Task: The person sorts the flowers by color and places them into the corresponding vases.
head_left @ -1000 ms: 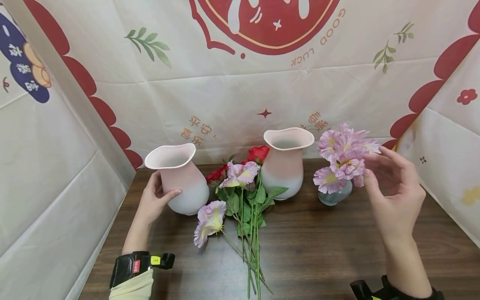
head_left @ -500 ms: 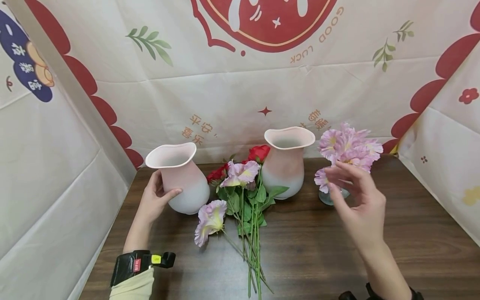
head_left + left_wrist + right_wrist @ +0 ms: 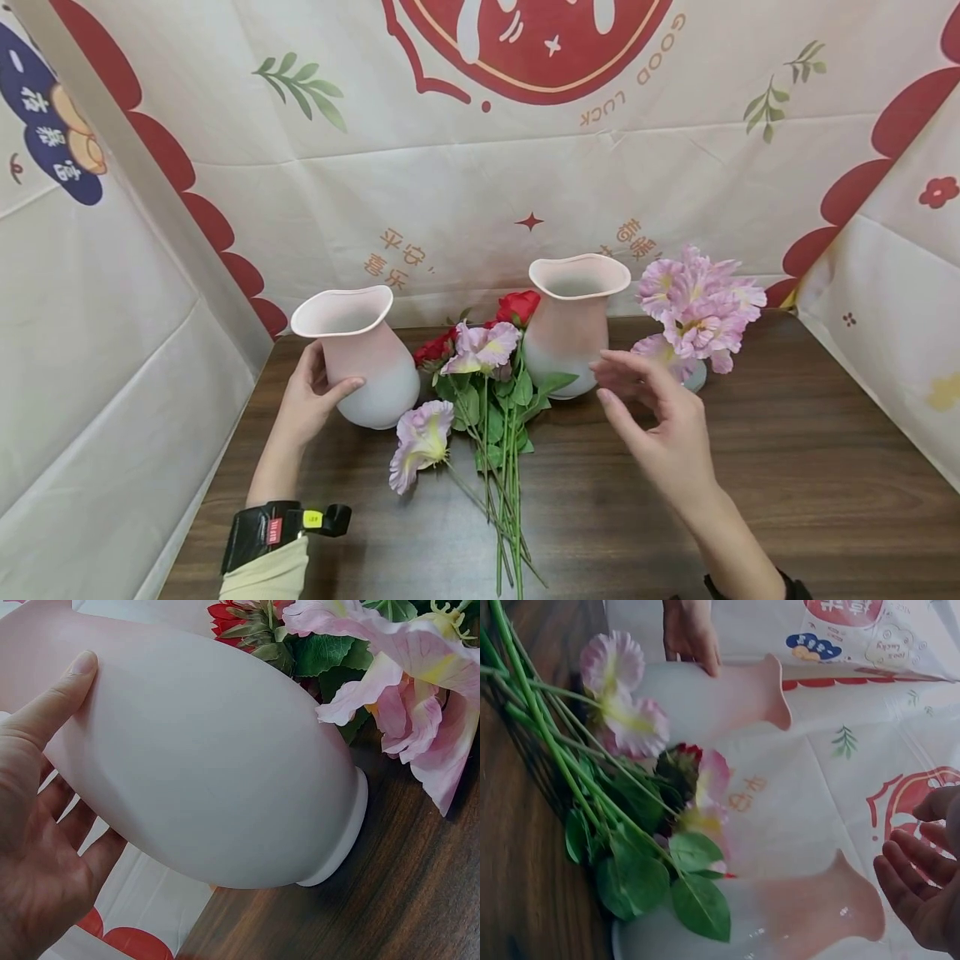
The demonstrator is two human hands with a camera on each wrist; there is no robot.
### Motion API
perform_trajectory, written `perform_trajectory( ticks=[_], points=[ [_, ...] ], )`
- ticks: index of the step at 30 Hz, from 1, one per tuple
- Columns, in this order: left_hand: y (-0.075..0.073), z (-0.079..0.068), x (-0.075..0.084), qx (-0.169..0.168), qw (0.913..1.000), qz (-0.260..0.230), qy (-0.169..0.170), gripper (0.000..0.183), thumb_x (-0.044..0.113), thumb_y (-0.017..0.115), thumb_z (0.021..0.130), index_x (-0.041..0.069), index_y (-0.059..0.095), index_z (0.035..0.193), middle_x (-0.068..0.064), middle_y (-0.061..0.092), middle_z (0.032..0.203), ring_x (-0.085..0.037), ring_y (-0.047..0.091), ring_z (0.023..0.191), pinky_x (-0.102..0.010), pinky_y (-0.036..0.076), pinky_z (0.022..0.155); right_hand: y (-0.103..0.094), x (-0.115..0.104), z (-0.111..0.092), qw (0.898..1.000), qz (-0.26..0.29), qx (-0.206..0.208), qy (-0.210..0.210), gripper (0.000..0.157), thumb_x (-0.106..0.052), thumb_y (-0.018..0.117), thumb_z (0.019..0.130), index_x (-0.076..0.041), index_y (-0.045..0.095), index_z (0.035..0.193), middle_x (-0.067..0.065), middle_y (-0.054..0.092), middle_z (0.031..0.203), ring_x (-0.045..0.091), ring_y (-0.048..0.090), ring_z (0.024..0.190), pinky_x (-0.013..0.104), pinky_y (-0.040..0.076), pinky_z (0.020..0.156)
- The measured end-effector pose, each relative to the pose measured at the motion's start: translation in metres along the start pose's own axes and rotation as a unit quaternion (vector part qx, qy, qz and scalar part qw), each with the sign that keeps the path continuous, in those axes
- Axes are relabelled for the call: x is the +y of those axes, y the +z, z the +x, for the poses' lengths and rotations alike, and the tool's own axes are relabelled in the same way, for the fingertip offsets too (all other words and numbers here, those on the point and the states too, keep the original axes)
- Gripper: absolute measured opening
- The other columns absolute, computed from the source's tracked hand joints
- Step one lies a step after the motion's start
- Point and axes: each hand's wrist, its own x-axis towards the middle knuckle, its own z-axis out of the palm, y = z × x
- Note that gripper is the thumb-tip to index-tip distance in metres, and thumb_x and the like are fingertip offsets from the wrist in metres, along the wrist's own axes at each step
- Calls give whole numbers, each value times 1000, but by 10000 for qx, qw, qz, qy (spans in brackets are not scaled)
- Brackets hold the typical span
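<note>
My left hand (image 3: 303,400) holds a pink-and-white vase (image 3: 378,375) at its left side, thumb on the front and fingers behind, as the left wrist view confirms. That vase (image 3: 225,765) stands on the table. Relaxed and holding nothing, my right hand (image 3: 663,421) hovers in front of a second, similar vase (image 3: 573,333) and the small blue-grey vase (image 3: 697,377). Pink-purple flowers (image 3: 701,300) fill the small vase, which my hand partly hides. Between the two larger vases lie loose stems with red roses (image 3: 517,307), pale purple blooms (image 3: 422,446) and green leaves (image 3: 491,417).
The dark wooden table (image 3: 615,517) spreads under everything. A white printed cloth (image 3: 465,192) hangs behind it and on both sides. Long green stems (image 3: 510,517) reach toward the table's near edge.
My right hand has moved left, away from the flowers in the small vase, to in front of the second larger vase. My left hand has stayed on its vase.
</note>
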Motion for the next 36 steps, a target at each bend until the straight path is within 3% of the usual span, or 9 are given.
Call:
perform_trajectory(
  ticks=[6, 11, 15, 23, 30, 36],
  points=[
    [0, 0, 1, 6, 10000, 8, -21, 75, 5, 71, 84, 4, 27, 145, -22, 37, 145, -36, 35, 133, -64, 30, 109, 16, 3, -8, 9939, 72, -964, 527, 36, 10, 70, 79, -4, 66, 112, 11, 72, 100, 14, 66, 88, 13, 56, 74],
    [0, 0, 2, 9, 10000, 13, -25, 74, 5, 71, 84, 4, 28, 145, -21, 38, 145, -36, 35, 133, -63, 30, 110, 39, 5, -16, 9791, 275, -1754, 988, 27, 0, 71, 82, -7, 67, 108, 6, 73, 100, 16, 67, 87, 29, 61, 73],
    [0, 0, 1, -5, 10000, 2, -10, 74, 4, 71, 85, 4, 27, 145, -22, 37, 145, -36, 35, 133, -64, 30, 109, 59, 6, -23, 9635, 577, -2282, 1277, 23, -4, 70, 84, -9, 67, 107, 6, 73, 99, 15, 67, 85, 37, 62, 73],
    [0, 0, 1, 10, 10000, -1, -30, 75, 5, 71, 85, 4, 27, 145, -21, 38, 145, -36, 35, 133, -64, 30, 109, 93, 10, -37, 9227, 461, -3343, 1863, 22, -9, 68, 87, -13, 67, 109, 2, 72, 101, 8, 66, 83, 32, 61, 73],
    [-1, 0, 1, 8, 10000, 19, -33, 75, 5, 71, 84, 5, 28, 145, -21, 38, 145, -36, 35, 133, -64, 30, 109, 110, 14, -48, 9033, -114, -3873, 1843, 27, -14, 69, 86, -2, 67, 110, 11, 72, 100, 7, 65, 78, 29, 60, 68],
    [0, 0, 0, 17, 10000, 33, -21, 75, 5, 71, 84, 5, 27, 146, -22, 38, 145, -37, 36, 133, -65, 30, 108, 115, 16, -53, 8896, -477, -4107, 1940, 35, -16, 71, 83, 2, 66, 112, 9, 72, 96, 4, 62, 73, 26, 59, 67]
  ],
)
